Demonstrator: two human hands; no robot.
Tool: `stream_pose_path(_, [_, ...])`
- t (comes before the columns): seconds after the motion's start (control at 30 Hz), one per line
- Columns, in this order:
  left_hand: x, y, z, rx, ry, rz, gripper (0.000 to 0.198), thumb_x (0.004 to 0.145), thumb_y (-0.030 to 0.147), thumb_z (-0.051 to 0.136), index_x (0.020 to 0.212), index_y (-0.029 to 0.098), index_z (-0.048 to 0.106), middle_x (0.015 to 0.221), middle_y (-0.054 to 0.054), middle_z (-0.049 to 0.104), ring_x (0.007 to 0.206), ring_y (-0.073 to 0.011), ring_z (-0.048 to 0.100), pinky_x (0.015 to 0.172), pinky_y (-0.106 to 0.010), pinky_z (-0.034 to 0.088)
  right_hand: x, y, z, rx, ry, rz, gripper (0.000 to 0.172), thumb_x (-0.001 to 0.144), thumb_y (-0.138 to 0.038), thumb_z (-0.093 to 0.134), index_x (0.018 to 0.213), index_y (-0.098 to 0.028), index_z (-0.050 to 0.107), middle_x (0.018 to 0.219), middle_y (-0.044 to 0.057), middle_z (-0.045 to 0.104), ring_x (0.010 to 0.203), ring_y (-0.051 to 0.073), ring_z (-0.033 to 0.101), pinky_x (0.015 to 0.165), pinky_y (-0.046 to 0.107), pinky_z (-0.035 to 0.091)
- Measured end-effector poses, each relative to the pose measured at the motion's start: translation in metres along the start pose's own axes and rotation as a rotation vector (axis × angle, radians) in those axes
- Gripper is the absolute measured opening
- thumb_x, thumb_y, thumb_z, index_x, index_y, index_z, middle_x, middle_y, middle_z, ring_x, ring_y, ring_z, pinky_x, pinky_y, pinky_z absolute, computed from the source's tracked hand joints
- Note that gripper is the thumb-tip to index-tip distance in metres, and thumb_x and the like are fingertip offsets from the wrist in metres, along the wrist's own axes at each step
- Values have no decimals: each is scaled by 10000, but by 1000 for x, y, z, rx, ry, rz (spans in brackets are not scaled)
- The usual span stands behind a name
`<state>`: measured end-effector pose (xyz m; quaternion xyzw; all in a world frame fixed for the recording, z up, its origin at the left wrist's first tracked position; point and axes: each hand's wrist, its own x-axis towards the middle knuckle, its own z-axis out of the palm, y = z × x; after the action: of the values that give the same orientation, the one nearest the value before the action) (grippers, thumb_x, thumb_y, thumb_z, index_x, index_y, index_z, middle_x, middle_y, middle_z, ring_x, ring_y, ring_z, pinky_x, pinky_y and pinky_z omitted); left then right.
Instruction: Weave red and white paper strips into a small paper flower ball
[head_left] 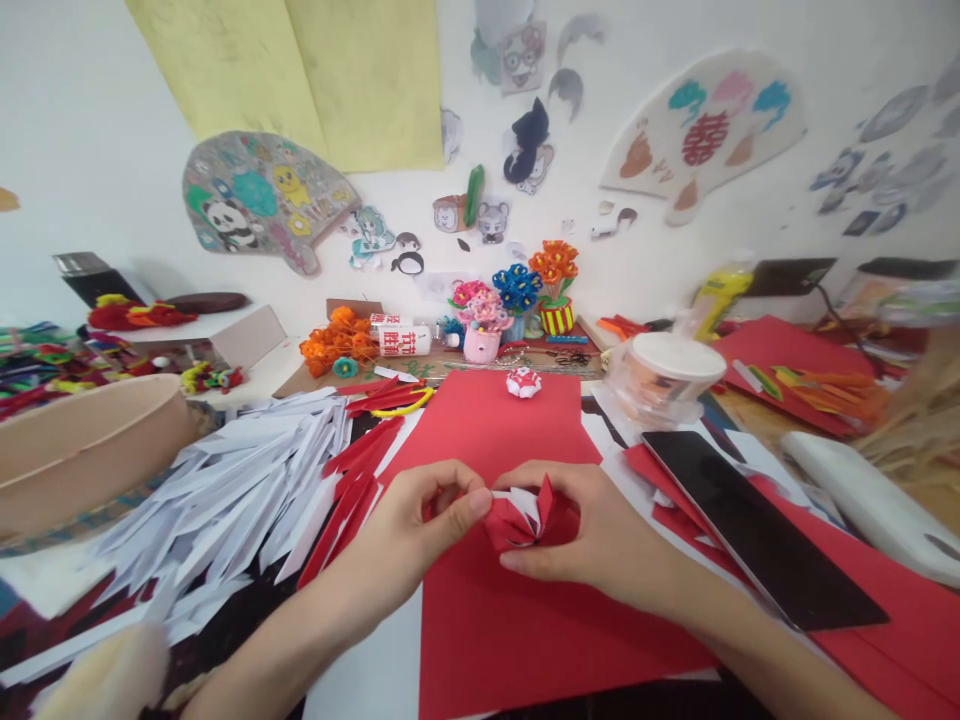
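A small red and white folded paper piece (517, 518) is held between my hands, above a red paper sheet (525, 630). My right hand (581, 525) curls around its right side, thumb below and fingers behind. My left hand (439, 510) pinches its left edge between thumb and forefinger. A pointed red flap stands up at the piece's upper right, and white paper shows in its folds. Farther back on the red sheet sits a similar round red and white folded paper ornament (523, 383), touched by neither hand.
Folded white paper strips (255, 480) are heaped at left, with red strips (352, 500) alongside. A black tablet-like slab (757, 530) lies on red paper at right. A white lidded tub (667, 370) and potted craft flowers (517, 290) stand behind. A beige bowl (90, 440) is far left.
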<state>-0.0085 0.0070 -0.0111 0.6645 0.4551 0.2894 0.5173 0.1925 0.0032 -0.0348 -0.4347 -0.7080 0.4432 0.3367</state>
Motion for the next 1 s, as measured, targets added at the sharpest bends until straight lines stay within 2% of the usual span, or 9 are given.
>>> stream_pose_path(0.13, [1, -3, 0, 24, 33, 32, 357, 872, 505, 555, 741, 173, 541, 665, 44, 406, 618, -117, 334, 556, -241, 265, 0, 0, 0, 90, 12, -33, 375, 685, -282, 834, 1027, -223, 691, 994, 29, 717, 920, 228, 641, 850, 362, 472])
stream_pose_path(0.3, [1, -7, 3, 60, 66, 103, 320, 892, 474, 524, 771, 178, 538, 720, 19, 482, 673, -138, 406, 610, -254, 321, 0, 0, 0, 202, -46, -112, 296, 713, -257, 826, 982, -227, 706, 926, 5, 701, 870, 188, 625, 812, 316, 471])
stream_pose_path(0.53, [-2, -11, 8, 81, 95, 153, 294, 933, 446, 480, 800, 187, 520, 754, 5, 517, 709, -155, 469, 651, -272, 370, 2, 4, 1, 212, -57, -184, 316, 717, -237, 828, 1008, -249, 708, 966, 10, 699, 897, 185, 631, 844, 323, 483])
stream_pose_path(0.67, [-4, -9, 11, 147, 187, 298, 220, 977, 321, 421, 807, 199, 488, 863, -20, 585, 787, -157, 539, 716, -271, 428, 4, 11, 0, 211, 25, -126, 534, 667, -271, 865, 1155, -294, 651, 1196, 42, 644, 1106, 236, 587, 988, 397, 441])
stream_pose_path(0.77, [-4, -10, 13, 332, 366, 453, 172, 965, 190, 416, 803, 207, 470, 922, -35, 611, 804, -150, 598, 683, -250, 462, 4, 14, 0, 418, 111, 50, 833, 630, -334, 887, 1348, -341, 466, 1352, 75, 520, 1095, 252, 597, 921, 427, 496])
stream_pose_path(0.8, [-3, -12, 14, 434, 432, 528, 161, 952, 145, 422, 813, 207, 475, 948, -41, 615, 813, -150, 615, 678, -246, 473, 4, 14, 2, 535, 106, 117, 845, 665, -363, 865, 1379, -345, 412, 1309, 80, 540, 1049, 244, 623, 894, 432, 512])
stream_pose_path(0.87, [-2, -16, 16, 661, 543, 705, 159, 928, 81, 438, 848, 203, 502, 979, -53, 625, 817, -152, 638, 676, -244, 495, 3, 11, 6, 764, -7, 192, 719, 727, -434, 811, 1336, -287, 458, 1132, 77, 623, 935, 233, 670, 874, 440, 519])
stream_pose_path(0.93, [-1, -19, 18, 837, 596, 867, 149, 923, 68, 459, 898, 188, 545, 996, -72, 651, 835, -166, 652, 695, -251, 522, 3, 7, 13, 948, -116, 133, 629, 742, -434, 803, 1283, -268, 530, 1100, 68, 649, 935, 219, 663, 885, 408, 511])
stream_pose_path(1.0, [-1, -20, 20, 924, 589, 981, 156, 922, 63, 461, 936, 164, 579, 996, -94, 677, 902, -195, 660, 765, -273, 548, 3, 3, 20, 1070, -72, 78, 493, 815, -385, 753, 1262, -299, 564, 1086, 40, 666, 933, 176, 643, 851, 335, 512])
